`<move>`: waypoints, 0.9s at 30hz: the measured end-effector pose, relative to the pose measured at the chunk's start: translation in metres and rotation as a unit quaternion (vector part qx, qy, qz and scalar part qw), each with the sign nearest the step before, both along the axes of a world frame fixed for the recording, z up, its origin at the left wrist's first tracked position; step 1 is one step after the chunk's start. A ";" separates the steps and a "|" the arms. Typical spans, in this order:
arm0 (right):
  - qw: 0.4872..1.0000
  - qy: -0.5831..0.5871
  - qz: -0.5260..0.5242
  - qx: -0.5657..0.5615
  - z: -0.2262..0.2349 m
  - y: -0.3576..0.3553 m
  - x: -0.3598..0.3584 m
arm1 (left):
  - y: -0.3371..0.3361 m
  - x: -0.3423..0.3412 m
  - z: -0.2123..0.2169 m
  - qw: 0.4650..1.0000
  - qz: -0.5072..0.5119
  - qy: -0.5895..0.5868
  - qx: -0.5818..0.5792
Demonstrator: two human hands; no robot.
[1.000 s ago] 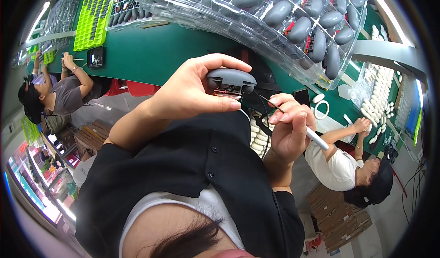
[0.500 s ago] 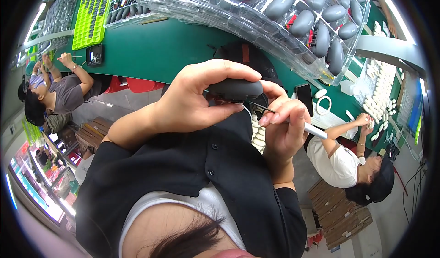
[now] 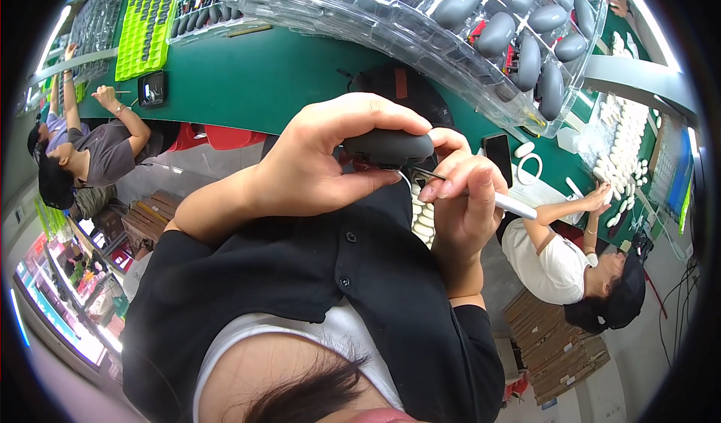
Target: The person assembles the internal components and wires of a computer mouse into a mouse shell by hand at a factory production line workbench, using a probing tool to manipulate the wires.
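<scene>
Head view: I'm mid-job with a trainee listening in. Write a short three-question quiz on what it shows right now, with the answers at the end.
1. Which of the wearer's hands wraps around the rounded dark grey shell?

2. What does the right hand hold?
A) a pair of scissors
B) a slim tool with a pale handle
C) a white ring

3. True or false: the bright green tray lies further left in the view than the clear plastic tray of grey rounded pieces.

Key:
1. The left hand.
2. B
3. True
</scene>
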State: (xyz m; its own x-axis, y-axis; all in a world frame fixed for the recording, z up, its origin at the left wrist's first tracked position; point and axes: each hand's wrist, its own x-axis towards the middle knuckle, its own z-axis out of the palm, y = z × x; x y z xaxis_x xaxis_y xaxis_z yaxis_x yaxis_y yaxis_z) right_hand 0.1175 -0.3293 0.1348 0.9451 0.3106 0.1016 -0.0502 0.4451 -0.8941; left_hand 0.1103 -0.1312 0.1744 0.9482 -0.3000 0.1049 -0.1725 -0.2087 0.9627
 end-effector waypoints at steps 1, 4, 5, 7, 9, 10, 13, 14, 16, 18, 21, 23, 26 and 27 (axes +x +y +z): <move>1.000 0.000 0.000 0.000 0.000 0.000 0.001 | 0.000 0.000 0.000 1.000 0.000 0.000 0.000; 1.000 0.005 0.013 0.012 -0.002 0.000 0.002 | -0.001 0.001 0.000 1.000 0.000 0.002 -0.009; 0.999 0.028 0.011 0.030 -0.003 0.000 0.000 | -0.001 0.001 0.000 1.000 0.000 0.000 -0.005; 0.997 0.052 0.009 0.048 -0.004 0.001 0.000 | -0.001 0.002 0.001 1.000 0.000 -0.001 -0.001; 0.994 0.064 0.023 0.081 -0.004 0.001 0.002 | 0.000 0.003 0.000 1.000 -0.009 -0.005 -0.016; 0.994 0.064 0.023 0.081 -0.005 0.001 0.002 | -0.001 0.003 0.000 1.000 -0.009 -0.006 -0.016; 0.992 0.066 0.038 0.101 -0.009 0.001 0.002 | -0.001 0.004 -0.001 0.999 -0.015 -0.008 -0.027; 0.989 0.089 0.041 0.115 -0.010 0.001 0.000 | -0.001 0.003 -0.002 0.999 -0.016 -0.003 -0.030; 0.984 0.112 0.045 0.128 -0.012 0.001 -0.001 | -0.002 0.003 -0.002 0.999 -0.017 0.002 -0.032; 0.974 0.145 0.055 0.165 -0.014 0.003 -0.002 | -0.004 0.003 -0.001 0.999 -0.008 0.001 -0.040; 0.971 0.152 0.086 0.163 -0.014 0.001 -0.001 | -0.004 0.004 -0.001 0.999 -0.008 0.013 -0.041; 0.967 0.149 0.102 0.178 -0.022 -0.001 0.000 | -0.005 0.003 -0.001 0.999 -0.004 0.018 -0.044; 0.959 0.156 0.123 0.200 -0.026 -0.002 0.001 | -0.005 0.002 -0.003 0.998 0.001 0.027 -0.049; 0.955 0.166 0.128 0.208 -0.027 -0.002 0.002 | -0.005 0.002 -0.004 0.998 0.002 0.031 -0.051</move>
State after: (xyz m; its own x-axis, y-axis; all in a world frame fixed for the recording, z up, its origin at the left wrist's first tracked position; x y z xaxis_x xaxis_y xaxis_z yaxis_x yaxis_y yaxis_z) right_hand 0.1191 -0.3315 0.1081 0.8446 0.5348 -0.0260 -0.4559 0.6929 -0.5586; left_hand 0.1119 -0.1360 0.1708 0.9550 -0.2867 0.0760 -0.1114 -0.1092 0.9878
